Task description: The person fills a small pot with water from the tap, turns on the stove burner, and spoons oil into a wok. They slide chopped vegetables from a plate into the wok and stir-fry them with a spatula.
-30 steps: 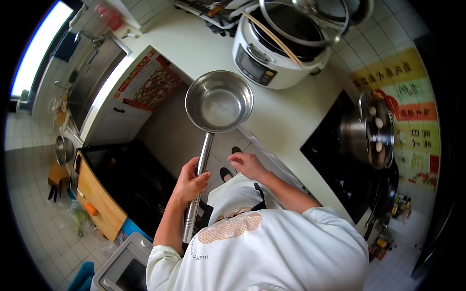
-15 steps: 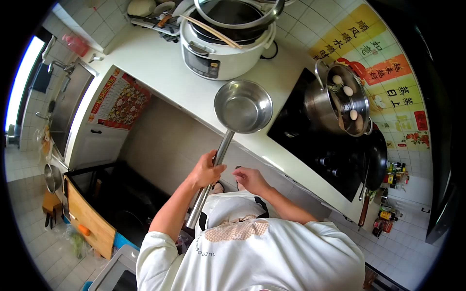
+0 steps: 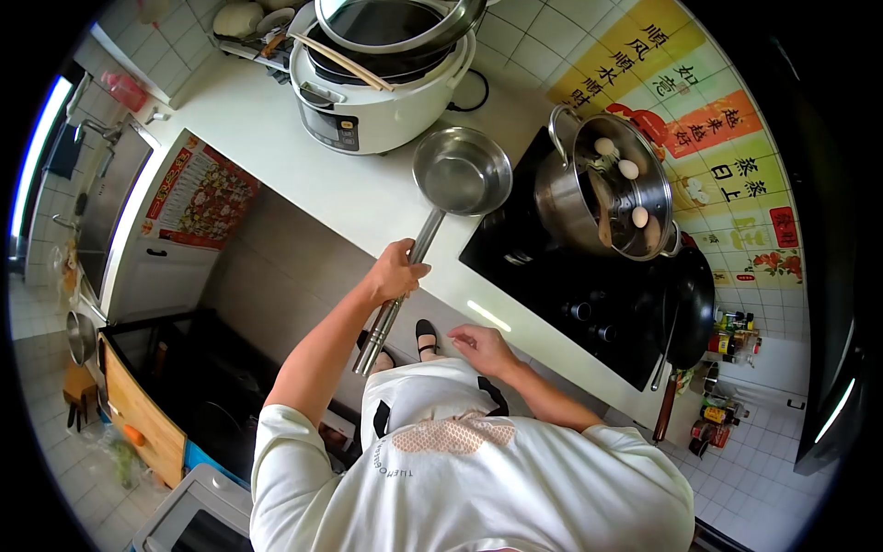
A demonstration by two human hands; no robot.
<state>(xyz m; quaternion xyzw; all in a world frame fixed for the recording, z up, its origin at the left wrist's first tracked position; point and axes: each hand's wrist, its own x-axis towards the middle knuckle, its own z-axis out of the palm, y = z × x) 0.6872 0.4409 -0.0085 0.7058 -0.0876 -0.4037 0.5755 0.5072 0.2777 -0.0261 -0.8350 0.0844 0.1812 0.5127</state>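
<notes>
My left hand (image 3: 397, 272) is closed round the long handle of a steel ladle (image 3: 463, 172), whose round bowl is over the counter edge, left of the stove. Some clear liquid seems to lie in the bowl. In front of my body my right hand (image 3: 483, 348) has its fingers loosely curled and somewhat apart, with nothing in them. A steel pot (image 3: 561, 204) on the black stove (image 3: 552, 294) holds several eggs and something brownish.
A white cooker (image 3: 395, 115) with chopsticks (image 3: 340, 61) and a lid on top stands on the counter (image 3: 248, 110). At the right is a black wok (image 3: 690, 317). A sink (image 3: 110, 207) and a wooden board (image 3: 138, 400) are on the left.
The view has turned toward the stove, so the pot and cooker appear further left. My left hand has carried the ladle forward, nearer the pot. My right hand stays near my body.
</notes>
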